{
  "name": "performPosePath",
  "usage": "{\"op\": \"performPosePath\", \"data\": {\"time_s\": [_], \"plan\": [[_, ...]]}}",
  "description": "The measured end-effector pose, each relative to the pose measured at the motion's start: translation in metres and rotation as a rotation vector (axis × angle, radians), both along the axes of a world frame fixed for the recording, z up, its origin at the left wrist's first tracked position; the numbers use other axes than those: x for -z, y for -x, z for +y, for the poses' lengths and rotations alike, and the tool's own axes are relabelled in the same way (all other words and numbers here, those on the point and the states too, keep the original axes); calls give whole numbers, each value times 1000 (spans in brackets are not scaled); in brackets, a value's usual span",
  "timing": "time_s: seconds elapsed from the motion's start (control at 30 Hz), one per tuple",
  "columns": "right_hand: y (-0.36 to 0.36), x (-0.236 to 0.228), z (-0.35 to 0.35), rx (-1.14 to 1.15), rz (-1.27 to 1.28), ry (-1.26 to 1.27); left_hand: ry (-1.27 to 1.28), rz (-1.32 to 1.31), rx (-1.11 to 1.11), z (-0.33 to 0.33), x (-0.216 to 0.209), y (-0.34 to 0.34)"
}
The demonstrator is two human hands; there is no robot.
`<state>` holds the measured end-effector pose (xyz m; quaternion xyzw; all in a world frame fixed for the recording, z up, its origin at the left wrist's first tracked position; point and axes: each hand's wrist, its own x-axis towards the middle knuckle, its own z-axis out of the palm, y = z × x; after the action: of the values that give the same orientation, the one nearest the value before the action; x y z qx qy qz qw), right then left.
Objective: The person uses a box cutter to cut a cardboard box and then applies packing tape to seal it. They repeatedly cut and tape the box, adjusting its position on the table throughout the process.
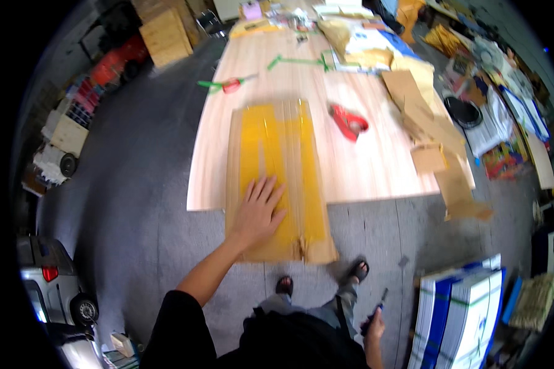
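Observation:
A long flat cardboard package [292,224] with broad yellow tape lies lengthwise, its near end jutting past the table's front edge. Flat on its lower left part rests my left hand [260,210], open, fingers spread. My right hand [373,327] hangs low at my right side, away from the package. It is closed around a slim dark-handled tool [381,302] with a thin tip; blur hides its exact kind. To the right of the package lies a red tape dispenser [349,122]. Scissors [230,85] with red and green on them lie at the table's left edge.
The wooden tabletop [363,178] carries torn brown cardboard [434,132] along its right side, overhanging the front corner. Papers and envelopes [366,46] pile up at the far right. Strapped white and blue panels [458,317] stand on the floor at lower right.

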<state>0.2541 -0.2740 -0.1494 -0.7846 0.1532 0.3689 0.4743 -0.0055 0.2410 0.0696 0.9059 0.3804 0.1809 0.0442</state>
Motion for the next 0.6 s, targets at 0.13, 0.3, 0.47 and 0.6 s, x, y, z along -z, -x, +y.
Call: {"op": "performPosePath", "data": {"time_s": [0.13,0.3,0.47,0.6], "plan": [[105,-34,3,-131,21,-17,6,-5,63,3,15,0],[168,-54,18,-438,-72,-18,99,59,116,21,9,10],[212,-69,57,-461,-9,-284,70,108,358,68,21,27],[239,-85,91,-492,172,-429,-40,122,417,70,40,39]]}}
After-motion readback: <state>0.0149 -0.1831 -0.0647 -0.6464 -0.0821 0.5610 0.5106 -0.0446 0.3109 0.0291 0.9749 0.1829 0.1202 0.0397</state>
